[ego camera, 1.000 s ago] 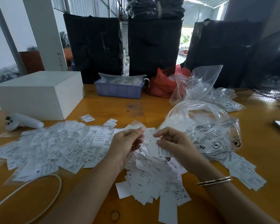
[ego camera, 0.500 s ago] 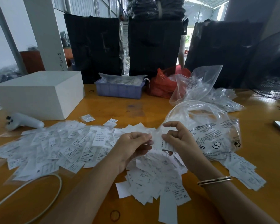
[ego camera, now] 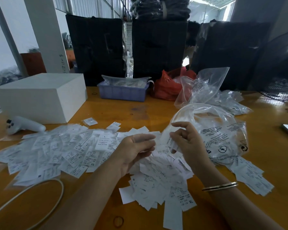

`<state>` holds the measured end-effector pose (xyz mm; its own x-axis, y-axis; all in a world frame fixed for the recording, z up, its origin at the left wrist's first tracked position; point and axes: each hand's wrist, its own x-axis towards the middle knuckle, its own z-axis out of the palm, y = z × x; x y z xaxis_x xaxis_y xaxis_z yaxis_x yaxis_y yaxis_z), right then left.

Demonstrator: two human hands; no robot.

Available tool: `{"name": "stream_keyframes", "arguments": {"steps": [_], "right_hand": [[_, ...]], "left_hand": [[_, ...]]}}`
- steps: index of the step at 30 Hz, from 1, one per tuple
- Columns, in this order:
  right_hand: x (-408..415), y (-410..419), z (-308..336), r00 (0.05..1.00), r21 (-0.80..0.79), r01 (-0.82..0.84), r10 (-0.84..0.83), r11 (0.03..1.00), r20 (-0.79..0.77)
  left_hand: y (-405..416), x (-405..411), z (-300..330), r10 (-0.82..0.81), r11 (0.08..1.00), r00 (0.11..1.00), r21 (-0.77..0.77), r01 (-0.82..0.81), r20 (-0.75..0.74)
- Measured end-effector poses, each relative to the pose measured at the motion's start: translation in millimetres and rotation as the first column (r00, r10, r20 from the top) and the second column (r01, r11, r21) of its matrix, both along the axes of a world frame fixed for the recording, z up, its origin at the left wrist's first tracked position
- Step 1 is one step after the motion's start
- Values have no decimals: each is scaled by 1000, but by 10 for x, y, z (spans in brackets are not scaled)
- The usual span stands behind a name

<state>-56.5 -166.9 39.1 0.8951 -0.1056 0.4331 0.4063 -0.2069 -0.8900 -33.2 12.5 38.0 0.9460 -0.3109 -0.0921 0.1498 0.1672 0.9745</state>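
We hold the label (ego camera: 171,143) just above the loose pile (ego camera: 158,183) in the middle of the tabletop (ego camera: 123,112). Our right hand (ego camera: 189,145) has its grip pinched on the label's end, with the index finger lifted clear. Our left hand (ego camera: 135,151) has its grip closed on what looks like a thin clear sleeve (ego camera: 158,140), though it is blurred. To do this well, we should hold the sleeve mouth open and level, feed the label in straight, and let no second slip ride along.
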Motion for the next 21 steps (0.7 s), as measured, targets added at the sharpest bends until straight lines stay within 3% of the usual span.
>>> {"name": "stream_keyframes", "arguments": {"steps": [4,14,21], "right_hand": [[-22,-49,43,1000,186,8,-11,982,14],[-49,55,8,997,-9,-45,45,999,-67],[-69,76,35,991,-19,-64,61,998,-120]], "left_hand": [[7,-1,28,22,993,1000,-112,-21,10],[-7,-5,29,48,996,996,-77,-42,76],[-12,8,-3,86,996,991,-27,-84,107]]}}
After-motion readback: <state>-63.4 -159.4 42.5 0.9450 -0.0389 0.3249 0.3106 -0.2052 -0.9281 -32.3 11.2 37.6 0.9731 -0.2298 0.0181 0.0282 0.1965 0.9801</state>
